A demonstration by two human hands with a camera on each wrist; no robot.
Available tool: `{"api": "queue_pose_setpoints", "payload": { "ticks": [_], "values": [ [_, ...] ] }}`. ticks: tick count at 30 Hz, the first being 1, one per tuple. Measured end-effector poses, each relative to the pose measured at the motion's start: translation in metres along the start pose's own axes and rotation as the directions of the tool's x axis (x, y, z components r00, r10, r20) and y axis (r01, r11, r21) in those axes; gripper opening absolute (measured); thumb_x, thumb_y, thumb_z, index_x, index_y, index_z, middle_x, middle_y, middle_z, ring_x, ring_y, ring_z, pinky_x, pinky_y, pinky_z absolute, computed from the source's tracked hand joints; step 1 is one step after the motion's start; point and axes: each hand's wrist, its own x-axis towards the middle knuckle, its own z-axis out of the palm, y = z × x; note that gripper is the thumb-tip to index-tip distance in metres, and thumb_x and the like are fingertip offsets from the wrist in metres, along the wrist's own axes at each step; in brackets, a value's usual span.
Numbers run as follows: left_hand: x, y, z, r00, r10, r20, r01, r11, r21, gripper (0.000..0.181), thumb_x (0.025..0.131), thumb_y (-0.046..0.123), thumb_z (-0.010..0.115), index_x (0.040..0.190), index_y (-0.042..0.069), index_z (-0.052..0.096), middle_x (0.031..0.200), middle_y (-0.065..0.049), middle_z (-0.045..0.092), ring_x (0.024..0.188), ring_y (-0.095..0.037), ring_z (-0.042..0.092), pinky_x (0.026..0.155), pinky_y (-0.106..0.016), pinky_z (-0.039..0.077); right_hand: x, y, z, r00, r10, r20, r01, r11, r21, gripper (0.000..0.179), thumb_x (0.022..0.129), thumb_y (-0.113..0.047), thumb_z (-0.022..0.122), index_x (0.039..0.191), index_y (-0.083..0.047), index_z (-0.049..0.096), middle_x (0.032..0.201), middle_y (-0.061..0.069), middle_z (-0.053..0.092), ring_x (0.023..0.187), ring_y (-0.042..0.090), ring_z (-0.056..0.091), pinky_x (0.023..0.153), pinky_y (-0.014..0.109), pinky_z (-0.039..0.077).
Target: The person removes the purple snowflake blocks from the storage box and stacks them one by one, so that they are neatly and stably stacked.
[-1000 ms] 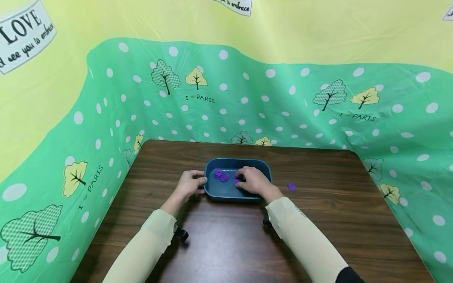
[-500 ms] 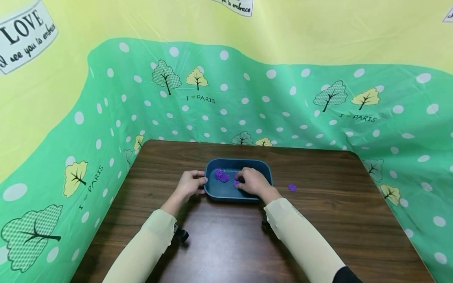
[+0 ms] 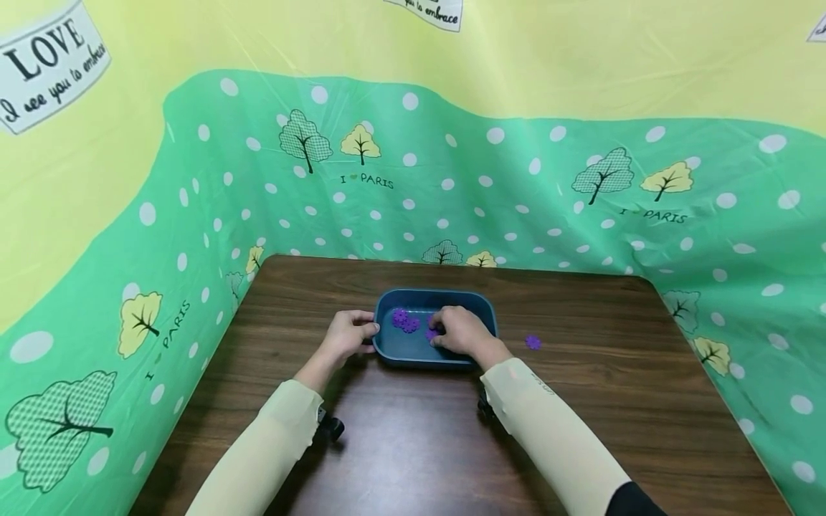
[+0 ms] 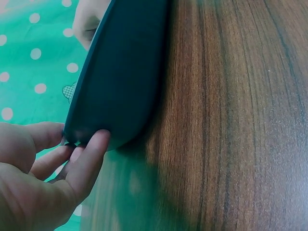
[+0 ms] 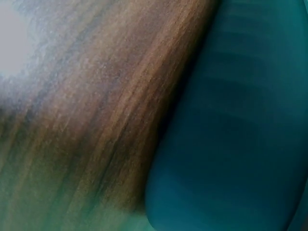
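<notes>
item: purple notched discs [image 3: 410,325], clustered, touching or overlapping; left part of the dark blue tray [image 3: 419,350]. i judge them light, thin, fairly stiff, perhaps a little slippery, not fragile; best pinched by the notched edge.

item: further purple disc [image 3: 431,335], inside the tray, at the fingertips of the right grip [image 3: 461,331]; partly hidden from me.

item: the tray itself, upright; probably light, rigid, apt to slide; best steadied by rim and wall.

grip, right: bare hand, fingers bent down over the disc, thumb and fingers near together; i cannot tell whether they clamp it.

grip, left [image 3: 347,335]: bare hand, thumb and fingers clamped on the tray's left end, at rim and outer wall.

item: stray purple disc [image 3: 533,342], apart from the tray, to its right, flat.

support: dark wood-grain counter [image 3: 413,444].

backdrop: green dotted cloth [image 3: 387,208].
</notes>
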Motion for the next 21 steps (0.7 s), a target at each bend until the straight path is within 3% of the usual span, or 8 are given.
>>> {"api": "queue_pose_setpoints", "payload": {
  "ticks": [12,21],
  "values": [
    [0.0015,-0.0013,-0.0002,1.000,0.002,-0.008,-0.002,1.000,0.010,0.036,0.098,0.000,0.065,0.132,-0.009,0.061,0.113,-0.023,0.066,0.093,-0.028,0.070,0.076,-0.042,0.067,0.0028,-0.0002,0.0014,1.000,-0.016,0.022,0.016,1.000,0.002,0.031,0.090,-0.026,0.081,0.119,-0.017,0.074,0.107,0.000,0.070,0.094,0.017,0.060,0.093,0.040,0.059],
    [-0.0006,-0.0008,0.0013,1.000,0.016,-0.015,-0.016,1.000,0.023,0.035,0.099,0.000,0.065,0.132,-0.009,0.061,0.116,-0.025,0.066,0.094,-0.030,0.071,0.079,-0.046,0.067,0.0027,0.0013,0.0028,0.998,-0.061,0.000,0.061,0.995,-0.074,0.034,0.090,-0.029,0.079,0.122,-0.017,0.072,0.103,-0.001,0.066,0.088,0.016,0.056,0.086,0.036,0.058]
  ]
}}
